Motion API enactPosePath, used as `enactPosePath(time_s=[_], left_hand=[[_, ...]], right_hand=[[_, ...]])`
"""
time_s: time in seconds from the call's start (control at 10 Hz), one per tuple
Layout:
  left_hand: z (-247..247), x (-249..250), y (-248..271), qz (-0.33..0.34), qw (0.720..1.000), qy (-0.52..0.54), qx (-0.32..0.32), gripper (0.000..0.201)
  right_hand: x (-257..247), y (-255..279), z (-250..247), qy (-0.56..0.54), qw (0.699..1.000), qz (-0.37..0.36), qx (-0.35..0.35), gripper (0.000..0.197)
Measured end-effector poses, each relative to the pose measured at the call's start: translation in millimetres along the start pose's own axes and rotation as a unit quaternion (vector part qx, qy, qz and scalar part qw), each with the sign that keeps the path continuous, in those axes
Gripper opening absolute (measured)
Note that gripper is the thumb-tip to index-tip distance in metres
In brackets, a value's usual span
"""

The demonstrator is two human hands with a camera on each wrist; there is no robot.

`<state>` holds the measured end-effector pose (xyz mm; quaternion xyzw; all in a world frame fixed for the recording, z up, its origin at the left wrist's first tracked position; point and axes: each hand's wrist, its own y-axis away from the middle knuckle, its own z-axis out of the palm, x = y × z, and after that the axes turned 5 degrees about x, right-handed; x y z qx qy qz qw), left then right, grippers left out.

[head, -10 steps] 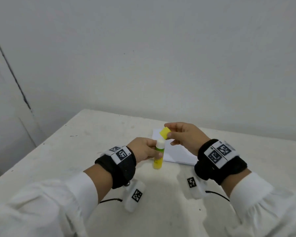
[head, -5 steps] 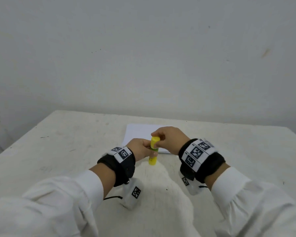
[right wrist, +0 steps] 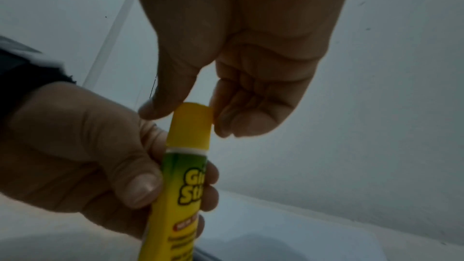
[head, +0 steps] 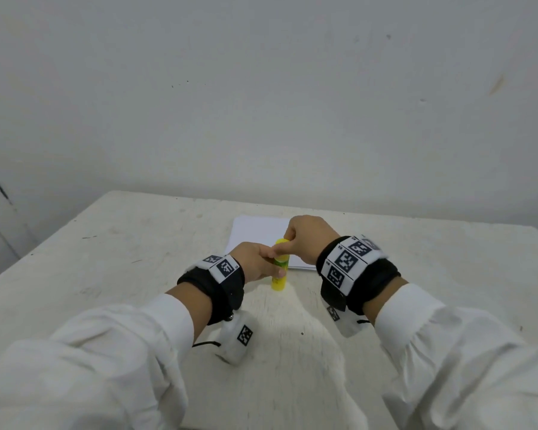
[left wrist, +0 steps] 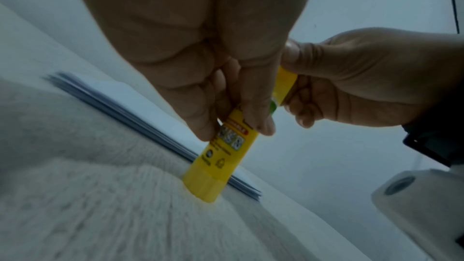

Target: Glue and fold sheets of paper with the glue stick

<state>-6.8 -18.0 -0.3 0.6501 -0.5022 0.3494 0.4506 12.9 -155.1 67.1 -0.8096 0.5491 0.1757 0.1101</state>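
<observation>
A yellow glue stick (head: pixel 279 274) stands upright with its base on the white table (head: pixel 137 259). My left hand (head: pixel 257 265) grips its barrel (right wrist: pixel 180 195) between thumb and fingers. My right hand (head: pixel 305 240) pinches the yellow cap (right wrist: pixel 192 124), which sits on top of the barrel. The wrist views show the same grip: the stick's base (left wrist: pixel 203 186) touches the table next to the paper stack (left wrist: pixel 140 118). A stack of white paper sheets (head: pixel 258 234) lies flat just behind the hands.
A plain grey wall (head: pixel 261 103) rises behind the table's far edge. White sleeves (head: pixel 90 367) and black wristbands with markers cover both forearms. White camera housings (head: pixel 239 339) hang under the wrists, close above the table.
The right hand brought the yellow cap down onto the stick, which earlier showed its white tip. The head view swung right, centring the paper stack behind the hands.
</observation>
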Motion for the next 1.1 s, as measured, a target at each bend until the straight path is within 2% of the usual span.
enactPosePath(time_s=[0.1,0.2,0.3,0.4,0.5,0.9,1.0,1.1], left_hand=[[-1,3,1,0.010,1.000,0.008,-0.014,0.022],[-4,4,0,0.018,0.999,-0.013,-0.024,0.020],[-6,2,-1,0.004,0.998,0.038,-0.045,0.017],[-9,2,0,-0.036,0.982,0.167,-0.081,0.014],[-11,4,-1,-0.062,0.964,0.240,-0.093,0.023],[-12,4,0,-0.071,0.960,0.256,-0.091,0.017],[-12,6,5,-0.075,0.963,0.240,-0.095,0.017],[-12,4,6,-0.076,0.972,0.201,-0.091,0.028]], right_hand=[[4,0,-2,-0.048,0.998,-0.016,-0.033,0.042],[4,2,-4,-0.010,0.998,-0.043,-0.039,0.046],[3,0,1,-0.031,0.999,-0.035,-0.015,0.042],[3,-2,1,-0.043,0.999,-0.033,-0.009,0.042],[4,-2,1,-0.066,0.997,-0.031,-0.004,0.039],[8,0,10,-0.113,0.993,-0.026,0.018,0.035],[4,3,12,-0.078,0.996,-0.032,0.018,0.034],[1,4,15,-0.052,0.998,-0.034,0.020,0.043]])
